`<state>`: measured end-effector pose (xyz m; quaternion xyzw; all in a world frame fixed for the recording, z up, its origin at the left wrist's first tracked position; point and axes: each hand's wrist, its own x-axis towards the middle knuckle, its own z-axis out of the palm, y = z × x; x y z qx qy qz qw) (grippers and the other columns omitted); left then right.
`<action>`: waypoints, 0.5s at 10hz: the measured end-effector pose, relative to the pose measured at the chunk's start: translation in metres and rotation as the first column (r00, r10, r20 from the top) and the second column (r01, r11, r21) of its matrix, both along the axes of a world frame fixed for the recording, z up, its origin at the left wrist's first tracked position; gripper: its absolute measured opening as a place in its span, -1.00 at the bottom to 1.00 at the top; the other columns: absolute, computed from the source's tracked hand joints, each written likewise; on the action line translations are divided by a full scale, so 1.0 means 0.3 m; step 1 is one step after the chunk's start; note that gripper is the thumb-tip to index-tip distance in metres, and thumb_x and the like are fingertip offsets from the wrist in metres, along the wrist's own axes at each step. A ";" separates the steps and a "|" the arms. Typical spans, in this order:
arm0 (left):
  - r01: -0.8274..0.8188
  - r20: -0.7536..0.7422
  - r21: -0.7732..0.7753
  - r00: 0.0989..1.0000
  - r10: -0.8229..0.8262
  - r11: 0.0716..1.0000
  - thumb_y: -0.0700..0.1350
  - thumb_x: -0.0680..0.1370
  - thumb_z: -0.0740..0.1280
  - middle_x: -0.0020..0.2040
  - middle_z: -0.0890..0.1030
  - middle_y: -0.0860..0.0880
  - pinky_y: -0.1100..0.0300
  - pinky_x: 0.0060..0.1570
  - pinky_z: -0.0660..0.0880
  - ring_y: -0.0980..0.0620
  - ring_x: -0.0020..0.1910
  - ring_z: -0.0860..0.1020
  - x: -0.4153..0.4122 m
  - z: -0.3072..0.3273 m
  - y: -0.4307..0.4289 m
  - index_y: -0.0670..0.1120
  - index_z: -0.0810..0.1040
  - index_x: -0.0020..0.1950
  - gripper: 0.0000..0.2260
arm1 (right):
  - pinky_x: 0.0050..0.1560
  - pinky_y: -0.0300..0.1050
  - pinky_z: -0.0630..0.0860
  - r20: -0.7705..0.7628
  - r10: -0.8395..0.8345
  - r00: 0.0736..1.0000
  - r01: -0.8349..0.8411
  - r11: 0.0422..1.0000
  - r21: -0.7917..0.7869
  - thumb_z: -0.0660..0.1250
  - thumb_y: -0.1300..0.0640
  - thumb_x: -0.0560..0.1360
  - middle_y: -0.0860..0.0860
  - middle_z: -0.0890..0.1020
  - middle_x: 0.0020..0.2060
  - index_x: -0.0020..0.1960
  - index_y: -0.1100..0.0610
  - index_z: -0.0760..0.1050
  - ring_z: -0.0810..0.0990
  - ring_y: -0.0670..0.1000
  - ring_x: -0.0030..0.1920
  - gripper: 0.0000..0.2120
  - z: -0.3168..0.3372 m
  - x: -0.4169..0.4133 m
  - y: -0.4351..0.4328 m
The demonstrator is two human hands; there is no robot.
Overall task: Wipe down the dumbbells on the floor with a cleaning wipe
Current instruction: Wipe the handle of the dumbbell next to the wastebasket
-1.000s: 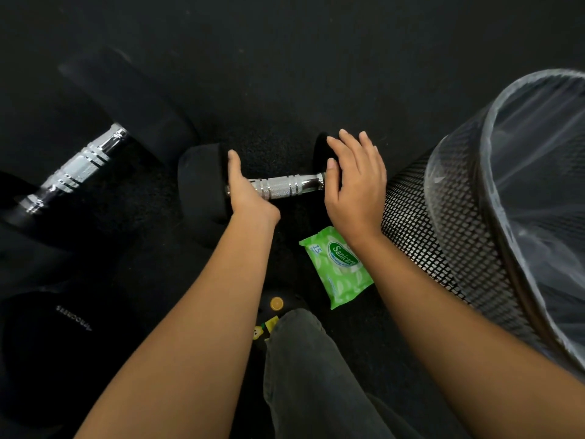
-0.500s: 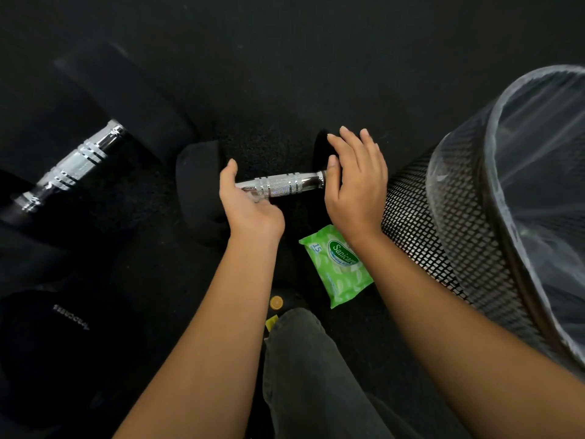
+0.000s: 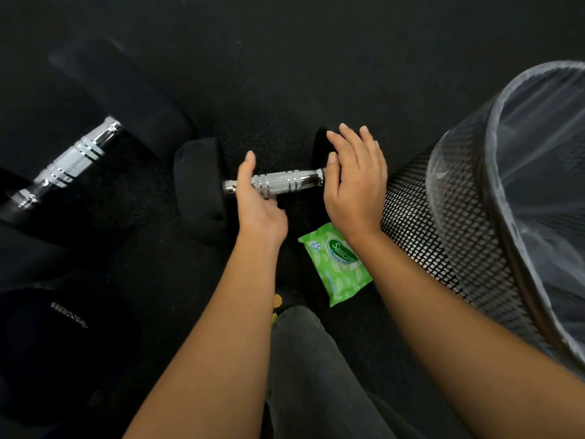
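A small dumbbell (image 3: 285, 182) with a chrome knurled handle and black heads lies on the dark floor in the middle. My left hand (image 3: 259, 204) grips the left part of its handle, with the thumb laid over the bar and the fingers curled beneath. My right hand (image 3: 354, 182) rests flat with straight fingers on the right head, which it mostly hides. A green pack of wipes (image 3: 335, 264) lies on the floor just below my right wrist. I see no loose wipe in either hand.
A larger dumbbell (image 3: 72, 163) lies slanted at the left. A black mesh bin (image 3: 443, 236) lined with a clear bag stands close on the right. A black bag (image 3: 57, 343) sits at the lower left. My knee in grey trousers (image 3: 304, 369) is at the bottom.
My left hand has slid right along the handle, away from the left head, and its thumb now lies over the bar. My right hand has stayed on the right head.
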<state>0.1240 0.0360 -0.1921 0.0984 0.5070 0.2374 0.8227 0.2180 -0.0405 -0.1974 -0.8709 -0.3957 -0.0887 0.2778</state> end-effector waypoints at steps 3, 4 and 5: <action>0.098 0.076 -0.055 0.993 -0.093 0.994 0.28 0.49 0.11 0.52 0.17 -0.10 -0.13 0.44 -0.20 -0.05 0.52 0.04 0.001 0.002 -0.032 -0.06 0.16 0.51 -0.32 | 0.42 0.00 0.16 0.005 -0.006 1.000 0.006 1.000 -0.003 0.11 0.13 0.57 0.02 0.52 0.28 0.25 0.13 0.50 0.36 0.12 0.40 -0.67 0.000 0.000 0.000; 0.013 0.123 -0.079 0.992 -0.003 0.997 0.25 0.52 0.09 0.48 0.27 -0.13 -0.07 0.45 -0.15 -0.04 0.50 0.14 -0.033 -0.001 -0.036 -0.11 0.21 0.49 -0.35 | 0.42 0.01 0.17 0.003 0.003 1.000 -0.003 1.000 -0.008 0.11 0.13 0.57 0.02 0.52 0.29 0.26 0.13 0.50 0.36 0.12 0.40 -0.67 0.003 -0.001 -0.004; -0.154 0.124 -0.123 0.978 0.169 0.980 0.14 0.56 0.14 0.46 0.31 -0.14 0.03 0.47 -0.03 -0.04 0.48 0.20 -0.063 -0.001 -0.044 -0.16 0.22 0.48 -0.42 | 0.43 0.01 0.17 -0.002 0.006 1.000 -0.006 1.000 -0.009 0.11 0.12 0.57 0.01 0.52 0.29 0.27 0.12 0.50 0.35 0.12 0.40 -0.66 0.004 -0.001 -0.005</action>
